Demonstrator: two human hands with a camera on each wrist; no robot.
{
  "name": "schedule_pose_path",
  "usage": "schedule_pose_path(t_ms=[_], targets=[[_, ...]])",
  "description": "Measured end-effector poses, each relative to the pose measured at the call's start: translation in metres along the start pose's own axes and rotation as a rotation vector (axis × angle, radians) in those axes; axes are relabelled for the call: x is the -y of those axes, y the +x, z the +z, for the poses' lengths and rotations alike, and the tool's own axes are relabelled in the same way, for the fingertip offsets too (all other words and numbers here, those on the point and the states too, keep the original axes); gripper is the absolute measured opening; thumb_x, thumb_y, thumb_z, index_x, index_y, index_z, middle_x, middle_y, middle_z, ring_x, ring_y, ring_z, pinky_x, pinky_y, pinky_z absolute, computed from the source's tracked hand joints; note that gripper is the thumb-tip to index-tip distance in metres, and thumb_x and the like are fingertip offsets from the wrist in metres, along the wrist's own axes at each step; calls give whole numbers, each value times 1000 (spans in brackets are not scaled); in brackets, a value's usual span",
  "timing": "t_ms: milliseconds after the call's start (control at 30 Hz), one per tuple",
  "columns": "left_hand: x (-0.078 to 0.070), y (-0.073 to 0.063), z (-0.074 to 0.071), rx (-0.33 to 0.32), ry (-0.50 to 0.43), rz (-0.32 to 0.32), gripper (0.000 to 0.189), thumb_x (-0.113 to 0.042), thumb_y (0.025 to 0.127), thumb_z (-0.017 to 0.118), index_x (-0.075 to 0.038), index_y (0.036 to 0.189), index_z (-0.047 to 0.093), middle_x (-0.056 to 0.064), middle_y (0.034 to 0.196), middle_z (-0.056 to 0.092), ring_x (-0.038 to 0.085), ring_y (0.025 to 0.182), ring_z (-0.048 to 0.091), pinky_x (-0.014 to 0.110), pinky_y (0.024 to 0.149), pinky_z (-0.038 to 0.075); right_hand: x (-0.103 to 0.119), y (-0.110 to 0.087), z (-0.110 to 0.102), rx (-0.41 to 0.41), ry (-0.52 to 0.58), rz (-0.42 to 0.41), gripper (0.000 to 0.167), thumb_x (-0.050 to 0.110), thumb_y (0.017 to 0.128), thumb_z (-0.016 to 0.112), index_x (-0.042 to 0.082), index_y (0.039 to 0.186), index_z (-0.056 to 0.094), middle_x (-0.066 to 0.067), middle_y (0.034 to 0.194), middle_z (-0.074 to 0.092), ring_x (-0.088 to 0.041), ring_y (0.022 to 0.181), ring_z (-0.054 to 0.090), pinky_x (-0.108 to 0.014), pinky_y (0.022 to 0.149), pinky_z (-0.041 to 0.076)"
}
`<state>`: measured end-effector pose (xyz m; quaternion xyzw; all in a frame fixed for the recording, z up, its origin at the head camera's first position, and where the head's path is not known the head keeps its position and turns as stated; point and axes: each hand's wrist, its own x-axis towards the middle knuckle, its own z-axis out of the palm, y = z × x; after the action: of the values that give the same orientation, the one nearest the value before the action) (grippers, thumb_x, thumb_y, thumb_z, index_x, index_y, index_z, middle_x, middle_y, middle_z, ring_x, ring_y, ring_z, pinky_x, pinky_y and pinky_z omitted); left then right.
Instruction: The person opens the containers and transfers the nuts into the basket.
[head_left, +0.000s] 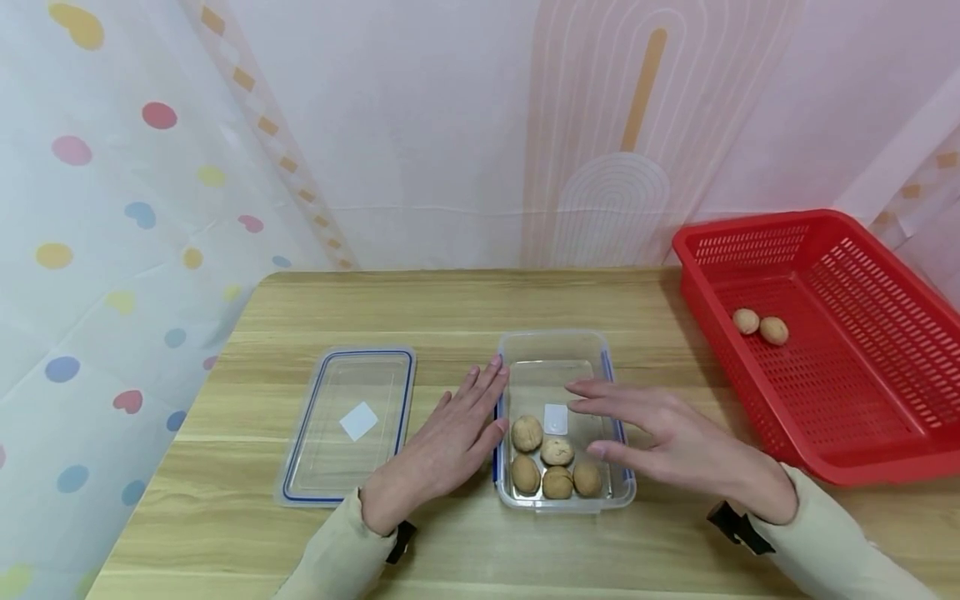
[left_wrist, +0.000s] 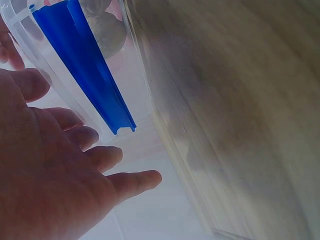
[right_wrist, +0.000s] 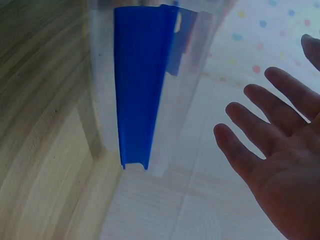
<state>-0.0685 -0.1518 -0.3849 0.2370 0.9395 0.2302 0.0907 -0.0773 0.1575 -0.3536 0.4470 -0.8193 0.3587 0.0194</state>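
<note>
A clear plastic container (head_left: 555, 346) with blue side clips stands lidless on the table. Several walnuts (head_left: 557, 482) lie in its near half, beside a small white label (head_left: 556, 419). My left hand (head_left: 457, 433) is at the container's left rim with its fingers extended; the left wrist view shows them next to a blue clip (left_wrist: 82, 70). Over the right rim hovers my right hand (head_left: 660, 433), fingers spread and holding nothing. In the right wrist view, that palm (right_wrist: 295, 165) is apart from the other blue clip (right_wrist: 137, 85).
A clear lid (head_left: 352, 458) with a blue seal and a white square lies left of the container. At the right, a red perforated basket (head_left: 750, 400) holds two walnuts (head_left: 773, 331). A patterned cloth (head_left: 435, 133) hangs behind the wooden table (head_left: 450, 558).
</note>
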Motion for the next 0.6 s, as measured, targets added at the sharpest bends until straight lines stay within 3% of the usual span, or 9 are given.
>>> schedule_pose_path(t_ms=[133, 233, 600], targets=[[0, 0, 0, -2, -1, -4, 64, -38, 113, 40, -12, 166, 17, -2, 172, 2, 32, 158, 10, 68, 120, 20, -1, 7, 6, 79, -44, 21, 49, 33, 99, 73, 15, 143, 64, -3, 154, 55, -25, 143, 49, -49, 112, 45], [0, 0, 0, -2, 1, -5, 64, -39, 113, 39, -13, 167, 16, -2, 172, 2, 31, 158, 10, 67, 120, 21, -1, 12, 10, 116, -73, 22, 54, 40, 99, 71, 13, 145, 62, -4, 156, 52, -28, 146, 45, -55, 113, 42], [0, 0, 0, -4, 14, 4, 64, -39, 113, 39, -12, 167, 17, -1, 172, 2, 32, 158, 10, 67, 120, 22, -6, 31, 28, 207, -215, -8, 68, 53, 99, 65, 8, 149, 57, -8, 157, 50, -32, 147, 42, -55, 119, 35]])
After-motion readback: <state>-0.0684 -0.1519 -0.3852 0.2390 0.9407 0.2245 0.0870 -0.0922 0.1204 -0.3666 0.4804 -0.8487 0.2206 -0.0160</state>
